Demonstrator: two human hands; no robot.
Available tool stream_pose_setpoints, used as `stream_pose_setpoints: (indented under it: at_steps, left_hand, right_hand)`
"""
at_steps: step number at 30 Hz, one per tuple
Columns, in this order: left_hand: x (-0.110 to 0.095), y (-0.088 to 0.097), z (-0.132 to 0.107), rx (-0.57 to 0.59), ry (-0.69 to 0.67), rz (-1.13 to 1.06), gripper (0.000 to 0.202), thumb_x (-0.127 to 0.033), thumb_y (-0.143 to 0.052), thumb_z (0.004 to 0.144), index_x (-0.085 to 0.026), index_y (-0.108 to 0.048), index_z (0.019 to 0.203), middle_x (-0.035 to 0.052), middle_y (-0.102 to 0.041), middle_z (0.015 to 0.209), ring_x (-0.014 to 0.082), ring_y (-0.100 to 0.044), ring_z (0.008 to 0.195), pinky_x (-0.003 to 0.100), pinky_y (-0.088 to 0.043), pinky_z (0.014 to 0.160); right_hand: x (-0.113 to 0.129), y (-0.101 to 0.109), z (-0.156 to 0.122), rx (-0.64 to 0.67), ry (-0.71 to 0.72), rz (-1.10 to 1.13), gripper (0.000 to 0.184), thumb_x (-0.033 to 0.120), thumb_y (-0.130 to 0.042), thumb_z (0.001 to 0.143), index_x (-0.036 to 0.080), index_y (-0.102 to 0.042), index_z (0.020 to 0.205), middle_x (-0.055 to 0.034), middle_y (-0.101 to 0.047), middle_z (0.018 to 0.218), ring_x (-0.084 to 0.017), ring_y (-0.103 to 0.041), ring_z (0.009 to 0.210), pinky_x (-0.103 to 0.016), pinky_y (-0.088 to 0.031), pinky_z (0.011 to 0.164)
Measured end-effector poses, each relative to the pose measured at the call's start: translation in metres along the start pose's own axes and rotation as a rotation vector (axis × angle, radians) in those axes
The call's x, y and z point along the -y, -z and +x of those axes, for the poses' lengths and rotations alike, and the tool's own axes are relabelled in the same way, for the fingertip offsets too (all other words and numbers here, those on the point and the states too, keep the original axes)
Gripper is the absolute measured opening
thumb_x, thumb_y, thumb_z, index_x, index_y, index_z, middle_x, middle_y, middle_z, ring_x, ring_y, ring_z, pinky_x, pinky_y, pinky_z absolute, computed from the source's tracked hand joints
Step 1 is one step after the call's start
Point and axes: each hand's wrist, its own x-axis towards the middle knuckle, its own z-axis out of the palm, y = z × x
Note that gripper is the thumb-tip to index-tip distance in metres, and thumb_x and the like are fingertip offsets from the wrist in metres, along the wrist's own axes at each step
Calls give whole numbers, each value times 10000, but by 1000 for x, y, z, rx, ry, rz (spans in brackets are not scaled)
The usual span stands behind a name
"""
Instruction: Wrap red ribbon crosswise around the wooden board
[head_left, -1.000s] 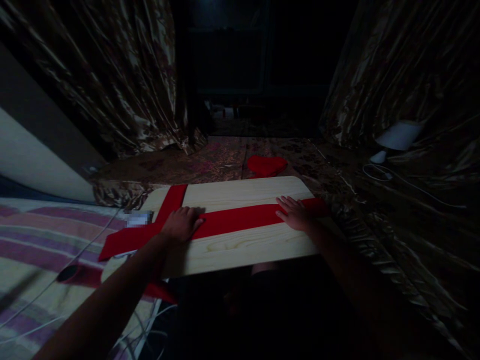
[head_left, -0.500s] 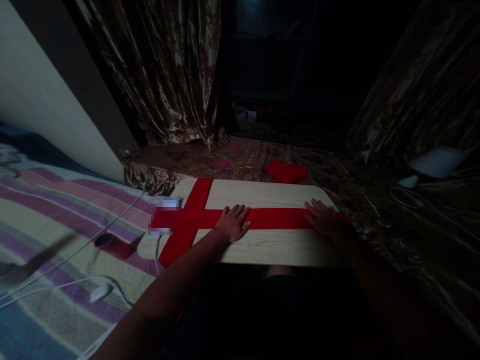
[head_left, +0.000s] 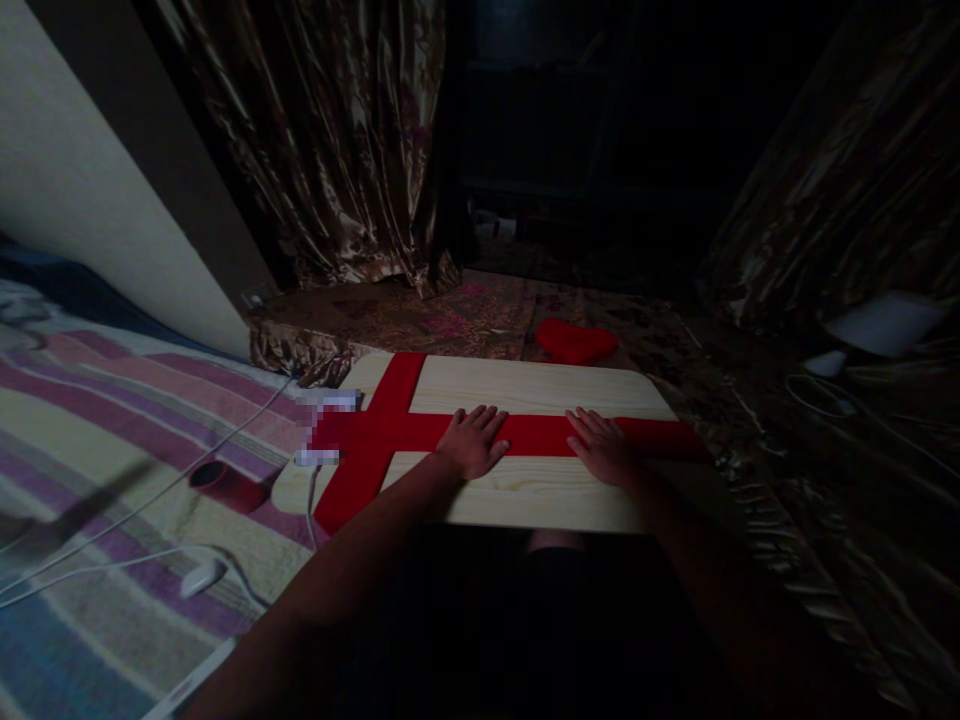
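Observation:
In front of me lies a pale wooden board with rounded corners. A long red cloth strip runs lengthwise over it, and a second red strip crosses it near the left end. My left hand rests palm down on the long strip, fingers spread. To its right, my right hand lies flat on the same strip, also with fingers apart. The strip's left end is partly blurred out, with whitish patches around it.
A striped bedspread spreads to the left, bearing a red cylinder, white cables and a small white device. Behind the board sits a red cushion-like thing. Shiny curtains hang at the back; a white lamp-like object stands at right.
My right hand has slid left along the red strip, from the board's right end toward its middle. The left hand has shifted only slightly to the right.

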Motion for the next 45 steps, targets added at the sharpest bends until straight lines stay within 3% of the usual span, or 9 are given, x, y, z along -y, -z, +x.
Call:
stream_pose_setpoints:
  at_steps: [11,17,22,28,35,41,45]
  left_hand:
    - [-34,-10,48,17,-65,-18,764,-650,-179,985,-200,-309,1588,139,-347,1622,325,-283,1497,578,-204,1189]
    - [-32,-10,48,-2,-64,0,767,-649,-176,985,-190,-339,1578,161,-368,1607,329,-285,1496,569,-191,1193]
    - [-8,-3,24,-33,49,35,762,-660,-172,980,-229,-313,1591,169,-346,1616,358,-271,1497,619,-157,1180]
    - [32,11,-4,-8,146,68,743,-669,-179,978,-272,-287,1597,144,-312,1637,335,-256,1507,597,-166,1181]
    - [81,20,-22,17,247,126,739,-665,-146,983,-281,-286,1599,142,-327,1630,328,-262,1507,603,-148,1185]
    - [109,28,-29,76,341,128,712,-663,-149,982,-335,-232,1609,92,-234,1673,331,-183,1536,651,-107,1181]
    - [124,32,-38,80,394,120,712,-646,-156,985,-317,-231,1612,84,-206,1681,328,-172,1541,616,-135,1191]
  right_hand:
    - [-57,-4,-16,-8,-127,-76,591,429,-289,1024,217,-370,1570,-90,-399,1596,-300,-373,1458,-511,-295,1174]
    - [-63,4,-14,100,-179,-56,607,445,-272,1022,245,-309,1594,-86,-354,1618,-294,-345,1478,-559,-297,1173]
    - [-24,11,-1,31,-174,-41,604,474,-262,1030,253,-314,1590,-97,-216,1668,-309,-309,1493,-609,-282,1159]
    - [28,12,13,51,-36,16,610,526,-258,1035,285,-300,1593,-64,-263,1657,-286,-292,1499,-585,-237,1181]
    - [26,0,14,-7,-44,20,615,534,-276,1029,287,-308,1591,-58,-338,1629,-285,-321,1484,-556,-249,1178]
    - [27,3,12,-20,-38,33,605,524,-295,1029,289,-323,1586,-62,-349,1623,-285,-327,1481,-542,-247,1181]
    - [30,6,11,-11,-52,46,600,538,-298,1029,309,-325,1583,-47,-356,1621,-274,-321,1485,-530,-235,1190]
